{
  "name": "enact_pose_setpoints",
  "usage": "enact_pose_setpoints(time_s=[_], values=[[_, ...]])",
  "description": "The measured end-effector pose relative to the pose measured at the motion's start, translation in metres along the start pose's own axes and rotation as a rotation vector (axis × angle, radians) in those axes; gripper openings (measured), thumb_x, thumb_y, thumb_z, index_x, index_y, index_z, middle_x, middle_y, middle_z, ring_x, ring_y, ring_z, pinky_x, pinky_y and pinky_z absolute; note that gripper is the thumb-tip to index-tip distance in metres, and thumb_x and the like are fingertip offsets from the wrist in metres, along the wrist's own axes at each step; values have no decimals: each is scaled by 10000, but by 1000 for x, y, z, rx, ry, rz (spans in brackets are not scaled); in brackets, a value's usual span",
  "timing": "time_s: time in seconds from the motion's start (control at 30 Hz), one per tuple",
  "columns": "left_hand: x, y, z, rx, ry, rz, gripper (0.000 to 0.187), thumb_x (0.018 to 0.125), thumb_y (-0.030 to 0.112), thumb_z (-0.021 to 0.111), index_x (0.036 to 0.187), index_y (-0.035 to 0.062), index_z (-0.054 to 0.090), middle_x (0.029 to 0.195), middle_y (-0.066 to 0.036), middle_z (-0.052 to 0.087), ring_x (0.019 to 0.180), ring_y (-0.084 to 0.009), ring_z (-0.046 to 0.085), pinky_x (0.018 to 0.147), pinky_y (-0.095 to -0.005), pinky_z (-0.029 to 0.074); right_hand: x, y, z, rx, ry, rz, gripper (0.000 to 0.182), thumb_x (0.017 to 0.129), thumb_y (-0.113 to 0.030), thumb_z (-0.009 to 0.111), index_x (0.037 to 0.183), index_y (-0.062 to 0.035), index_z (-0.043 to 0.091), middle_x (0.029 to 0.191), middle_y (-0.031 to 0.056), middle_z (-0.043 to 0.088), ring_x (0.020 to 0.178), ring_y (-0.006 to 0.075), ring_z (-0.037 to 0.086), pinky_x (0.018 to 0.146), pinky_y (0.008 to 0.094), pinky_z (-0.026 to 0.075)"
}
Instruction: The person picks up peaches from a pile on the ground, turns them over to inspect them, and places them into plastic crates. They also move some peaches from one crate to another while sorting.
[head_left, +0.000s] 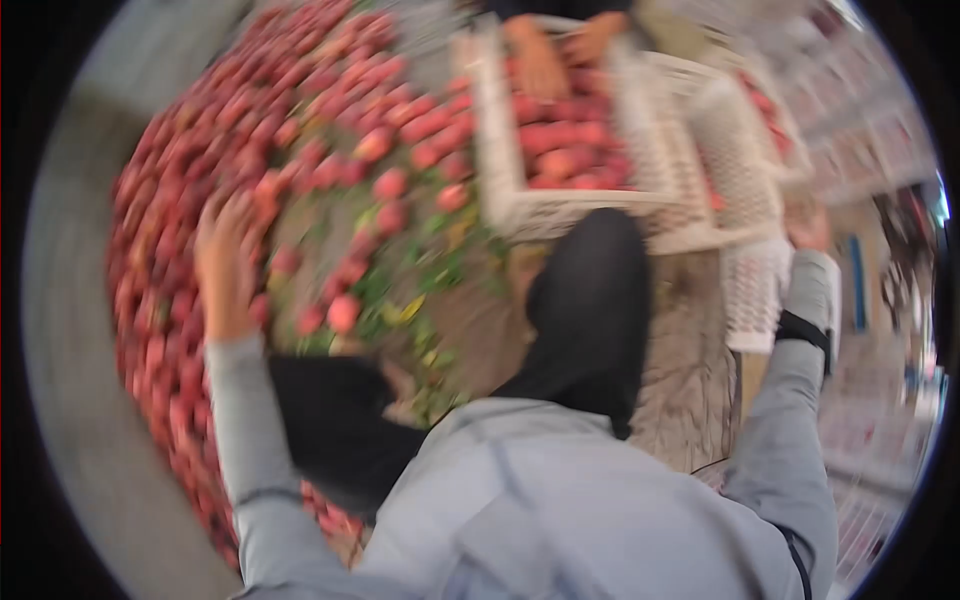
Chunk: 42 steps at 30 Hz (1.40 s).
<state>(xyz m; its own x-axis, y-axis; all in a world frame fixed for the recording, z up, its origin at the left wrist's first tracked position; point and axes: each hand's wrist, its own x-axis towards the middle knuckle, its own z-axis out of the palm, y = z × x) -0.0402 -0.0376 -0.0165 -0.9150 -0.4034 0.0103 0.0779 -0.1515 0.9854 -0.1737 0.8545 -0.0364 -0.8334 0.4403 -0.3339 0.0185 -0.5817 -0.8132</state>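
Note:
A large heap of red fruit (180, 200) covers the floor on the left. Over its inner edge reaches my left hand (227, 255), fingers apart, touching or just above the fruit. My right hand (807, 225) is stretched far to the right, beside a white perforated crate (755, 290); motion blur smears its fingers, and what it holds, if anything, is not visible. Between my arms, loose red fruits (343, 313) lie on the ground among green leaves (410, 285).
Another person's hands (540, 65) are in a white crate (510, 205) filled with red fruit at the top centre. More white crates (735, 150) stand to its right. My knee (600, 290) is bent up just in front of the crate. Cardboard or matting (680, 370) lies on the floor.

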Motion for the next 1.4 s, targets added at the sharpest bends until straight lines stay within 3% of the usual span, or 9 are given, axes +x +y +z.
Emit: enact_pose_setpoints(time_s=[0.13, 0.33, 0.37, 0.67, 0.73, 0.87, 1.07, 1.27, 1.4], values=[[-3, 0, -45, -56, 224, -3, 368, 878, 88, 620, 1209, -12, 497, 1041, -114, 570, 949, -230, 605, 823, -362, 562, -49, 110, 234, -262, -318, 144, 341, 927, -252, 597, 1151, 1, 554, 1099, 133, 598, 1065, 253, 576, 888, 319, 498], [-16, 8, -86, -71, 379, -40, 336, 898, 75, 592, 1207, -19, 497, 1181, -134, 537, 1058, -252, 587, 906, -379, 542, -220, 340, 457, -837, -1617, 23, 415, 949, -137, 546, 1326, 22, 473, 1220, 98, 566, 996, 169, 611, 848, 255, 505], [-19, 9, -87, -85, 364, -34, 318, 900, 69, 584, 1193, -26, 505, 1166, -139, 553, 1047, -253, 596, 906, -382, 543, -266, 375, 482, -1126, -1572, 99, 404, 911, -177, 597, 1279, -21, 537, 1173, 74, 589, 951, 150, 620, 826, 257, 513], [-25, 21, -103, -129, 468, 33, 236, 871, 47, 587, 1082, -46, 533, 994, -100, 582, 893, -188, 626, 805, -317, 559, -390, 706, 406, -1808, -2013, -688, 349, 759, -303, 663, 1033, -88, 679, 1050, 137, 655, 957, 304, 652, 772, 412, 531], [-27, 21, -106, -127, 440, 29, 223, 876, 58, 587, 1069, -45, 547, 999, -95, 581, 905, -178, 620, 808, -315, 551, -416, 743, 365, -1919, -1803, -722, 319, 778, -240, 622, 1038, -55, 617, 1090, 153, 582, 898, 314, 635, 696, 401, 518], [-28, 23, -108, -134, 422, 15, 219, 882, 66, 585, 1069, -43, 556, 1005, -88, 581, 914, -169, 613, 819, -314, 543, -436, 773, 328, -1773, -1418, -1519, 226, 818, -188, 560, 991, -43, 572, 1007, 140, 519, 909, 293, 536, 663, 374, 497], [-30, 21, -114, -116, 423, 2, 195, 885, 75, 587, 1051, -28, 581, 1014, -77, 588, 920, -162, 609, 830, -310, 539, -412, 740, 368, -1863, -1691, -692, 457, 685, -199, 716, 1081, -59, 535, 1059, 150, 532, 988, 343, 540, 753, 415, 498], [-31, 26, -110, -158, 400, 22, 219, 875, 76, 589, 1072, -17, 571, 1012, -70, 592, 913, -156, 609, 842, -311, 514, -404, 669, 423, -1074, -1439, 273, 817, 563, -221, 862, 1252, 1, 483, 1169, 150, 588, 1091, 241, 577, 929, 352, 472], [-29, 21, -103, -62, 349, 9, 281, 855, 129, 627, 1095, -5, 565, 985, -47, 580, 861, -142, 585, 854, -318, 492, -400, 600, 458, -789, -1403, 262, 834, 589, -214, 871, 1283, 33, 478, 1192, 126, 582, 1075, 175, 582, 926, 319, 477]])
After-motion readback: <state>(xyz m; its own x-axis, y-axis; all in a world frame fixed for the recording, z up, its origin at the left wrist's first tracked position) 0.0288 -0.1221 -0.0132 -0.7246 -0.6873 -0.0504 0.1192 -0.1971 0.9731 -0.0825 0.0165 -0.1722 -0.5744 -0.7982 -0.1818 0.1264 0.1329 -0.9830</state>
